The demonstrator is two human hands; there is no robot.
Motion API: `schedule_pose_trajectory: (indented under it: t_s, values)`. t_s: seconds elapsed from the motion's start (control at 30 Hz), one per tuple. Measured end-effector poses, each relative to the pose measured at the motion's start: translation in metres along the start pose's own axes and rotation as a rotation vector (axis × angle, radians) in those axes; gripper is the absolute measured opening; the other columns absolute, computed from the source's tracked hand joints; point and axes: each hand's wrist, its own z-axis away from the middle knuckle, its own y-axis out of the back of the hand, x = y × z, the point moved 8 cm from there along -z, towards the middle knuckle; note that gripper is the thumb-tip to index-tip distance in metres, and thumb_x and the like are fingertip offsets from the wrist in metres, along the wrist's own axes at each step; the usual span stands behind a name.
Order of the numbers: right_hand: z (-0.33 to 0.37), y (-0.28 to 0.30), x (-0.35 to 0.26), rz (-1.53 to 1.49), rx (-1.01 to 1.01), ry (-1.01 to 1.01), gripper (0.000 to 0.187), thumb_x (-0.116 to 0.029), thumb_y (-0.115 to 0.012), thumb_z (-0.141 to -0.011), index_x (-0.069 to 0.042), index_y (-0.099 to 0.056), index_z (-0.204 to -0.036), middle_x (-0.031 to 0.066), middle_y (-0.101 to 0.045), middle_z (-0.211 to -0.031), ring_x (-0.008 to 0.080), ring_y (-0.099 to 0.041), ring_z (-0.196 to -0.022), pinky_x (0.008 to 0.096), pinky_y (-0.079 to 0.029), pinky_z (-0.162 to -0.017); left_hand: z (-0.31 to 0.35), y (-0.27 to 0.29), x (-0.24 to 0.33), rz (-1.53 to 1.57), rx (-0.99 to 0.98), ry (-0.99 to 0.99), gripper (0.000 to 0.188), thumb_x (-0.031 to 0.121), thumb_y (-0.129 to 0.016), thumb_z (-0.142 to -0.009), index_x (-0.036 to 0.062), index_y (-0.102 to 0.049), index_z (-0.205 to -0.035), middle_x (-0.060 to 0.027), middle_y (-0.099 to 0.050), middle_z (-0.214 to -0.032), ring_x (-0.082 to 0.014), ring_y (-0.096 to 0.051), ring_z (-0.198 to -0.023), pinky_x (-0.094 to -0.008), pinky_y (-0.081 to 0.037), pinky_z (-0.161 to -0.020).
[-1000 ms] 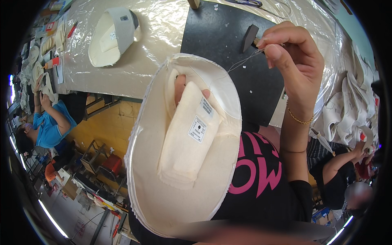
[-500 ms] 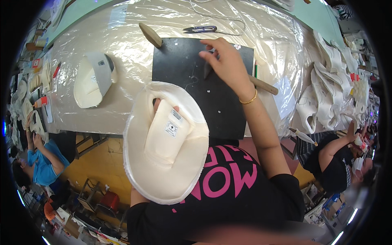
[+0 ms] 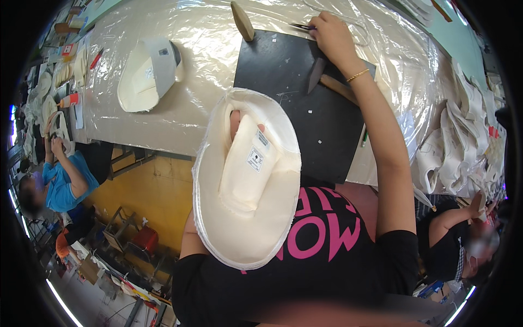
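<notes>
Held up in front of me is a cream shoe upper [image 3: 250, 223], its inside facing me, with a padded tongue bearing a white label. My left hand [image 3: 235, 124] grips it from behind; only fingertips show beside the tongue, and the rest is hidden. My right hand [image 3: 332, 38] has its fingers closed on a pair of dark thread snips [image 3: 303, 26] at the far edge of the black mat [image 3: 289, 65]. Below that hand a hammer [image 3: 316, 75] lies on the mat, its wooden handle pointing right.
A second shoe upper [image 3: 144, 76] stands on the plastic-covered table [image 3: 207, 49] to the left. A wooden tool [image 3: 242, 22] sits at the mat's far left corner. Several white uppers [image 3: 447, 141] are piled at right. Co-workers sit at both sides; a cord [image 3: 359, 32] lies beyond my right hand.
My right hand has moved away from the hammer, up and right, and taken hold of the thread snips. The view has shifted; the upper stays in my left hand.
</notes>
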Motion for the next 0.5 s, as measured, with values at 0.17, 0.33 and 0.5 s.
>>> schedule_pose_trajectory:
  t_s: [0.17, 0.33, 0.5]
  values:
    - [0.036, 0.071, -0.02, -0.559, 0.13, -0.127, 0.019, -0.012, -0.064, -0.095, -0.005, -0.065, -0.111, 0.0089, -0.065, -0.107, 0.023, -0.065, -0.085, 0.0346, -0.051, -0.078, 0.002, 0.002, -0.008, -0.016, 0.012, 0.016, 0.042, 0.026, -0.063, -0.099, 0.0086, -0.053, -0.135, -0.0064, -0.058, -0.122, -0.0199, -0.061, -0.105, -0.0313, -0.05, -0.091]
    - [0.12, 0.101, -0.089, -0.882, -0.201, -0.151, 0.042, -0.019, -0.078, -0.082, -0.007, -0.061, -0.12, 0.0096, -0.06, -0.102, 0.0215, -0.061, -0.088, 0.0337, -0.051, -0.078, 0.004, 0.002, -0.007, -0.04, 0.012, 0.019, 0.042, 0.026, -0.064, -0.099, 0.0086, -0.053, -0.135, -0.0062, -0.058, -0.122, -0.0196, -0.06, -0.105, -0.0311, -0.05, -0.091]
    - [0.157, 0.097, -0.121, -0.838, -0.201, -0.186, 0.024, -0.016, -0.078, -0.082, -0.004, -0.064, -0.096, 0.0093, -0.054, -0.09, 0.0262, -0.063, -0.071, 0.0346, -0.053, -0.061, 0.008, -0.002, -0.003, -0.068, -0.002, 0.005, 0.042, 0.025, -0.064, -0.099, 0.0086, -0.053, -0.135, -0.006, -0.057, -0.122, -0.0194, -0.06, -0.105, -0.0308, -0.05, -0.091]
